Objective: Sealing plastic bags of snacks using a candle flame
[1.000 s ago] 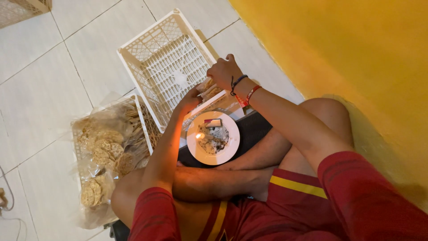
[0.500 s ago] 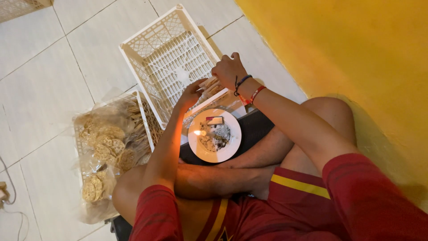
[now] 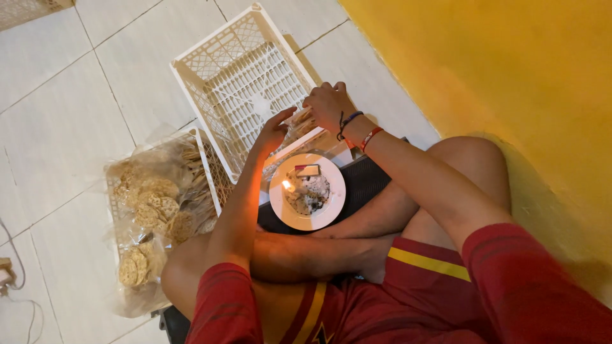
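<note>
White floor tiles (image 3: 76, 95) meet a yellow wall (image 3: 497, 70), and the person sits cross-legged on the floor with a white plate (image 3: 331, 205) just in front of the legs; the plate carries a small lit flame (image 3: 286, 185) at its left edge, grey ash-like bits and a small flat box; just beyond the plate, both hands work a clear packet of round crackers (image 3: 299, 122); the right hand (image 3: 328, 105) is clenched over the packet's top, while the left hand (image 3: 273, 134) touches its near side with fingers spread, not closed round it; a second ago the left hand lay lower, closer to the plate, and it has since risen to meet the packet, so the bag is now steadied from two sides; beyond the plate stands an empty white lattice crate (image 3: 239, 79); left of the plate a second crate (image 3: 159, 210) holds loose crackers under plastic
</note>
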